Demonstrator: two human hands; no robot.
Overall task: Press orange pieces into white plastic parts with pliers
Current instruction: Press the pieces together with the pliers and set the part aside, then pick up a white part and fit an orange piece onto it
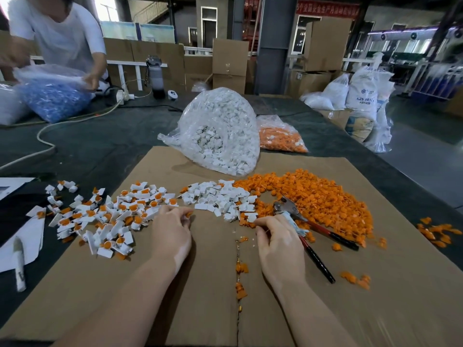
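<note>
Step in hand: between presses, by my read. The left hand [170, 229] pinches a small orange piece [188, 215] at its fingertips, just off the edge of the finished pile [107, 216] of white parts already carrying orange inserts.
Left grip: fingers curled tight round that one orange piece, nothing else in it.
Right grip: the right hand [278, 236] is curled over the pliers [304, 227], around the taped joint and the upper red-and-black handles (how firm the hold is, I cannot tell; the thumb side is hidden).
Pliers: lying low on the cardboard sheet [200, 284], jaws slightly parted and pointing into the loose orange pieces [313, 196].
Task's things: empty white plastic parts [220, 200] heaped just ahead of both hands, orange heap to their right, both on the cardboard over the dark counter [100, 141].
Next move: probably take a white part, seat the orange piece in its socket squarely, then bring the pliers up and squeeze (a crooked seat would likely jam).
Stock: bag of white parts [220, 131] and bag of orange pieces [280, 136] behind.
Writing: a white sack [363, 98] far right reads "ABS RESIN" in part; the red banner [325, 8] is too blurred to read.
</note>
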